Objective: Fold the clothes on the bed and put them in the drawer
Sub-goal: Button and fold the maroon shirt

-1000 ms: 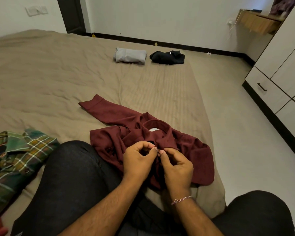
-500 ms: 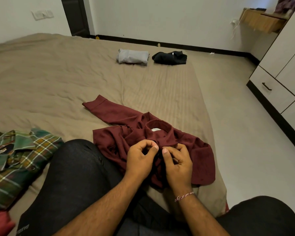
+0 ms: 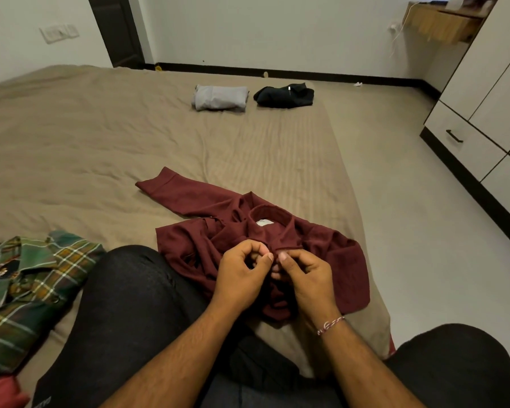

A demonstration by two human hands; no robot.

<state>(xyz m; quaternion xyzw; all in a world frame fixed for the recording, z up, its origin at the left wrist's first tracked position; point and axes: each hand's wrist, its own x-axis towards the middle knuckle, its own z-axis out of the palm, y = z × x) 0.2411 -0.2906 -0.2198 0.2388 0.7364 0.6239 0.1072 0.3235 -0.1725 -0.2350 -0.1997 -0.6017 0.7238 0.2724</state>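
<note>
A maroon shirt (image 3: 330,251) lies rumpled on the tan bed (image 3: 130,148) in front of me, one sleeve stretched out to the far left. My left hand (image 3: 242,275) and my right hand (image 3: 306,275) meet just below its collar, each pinching an edge of the shirt front. The cloth under my fingers is hidden. A green plaid shirt (image 3: 27,290) lies unfolded at my left. Far across the bed sit a folded grey garment (image 3: 220,97) and a folded black garment (image 3: 284,95). The drawer (image 3: 465,142) with a dark handle is shut in the white wardrobe at right.
My knees in dark trousers (image 3: 124,313) frame the shirt on both sides. A red cloth (image 3: 0,393) peeks in at the bottom left corner. Bare floor (image 3: 395,201) runs between the bed's right edge and the wardrobe. A wooden shelf (image 3: 442,22) hangs on the far wall.
My fingertips have worked slightly at the shirt front just below the collar. The shirt and the other clothes have stayed where they were.
</note>
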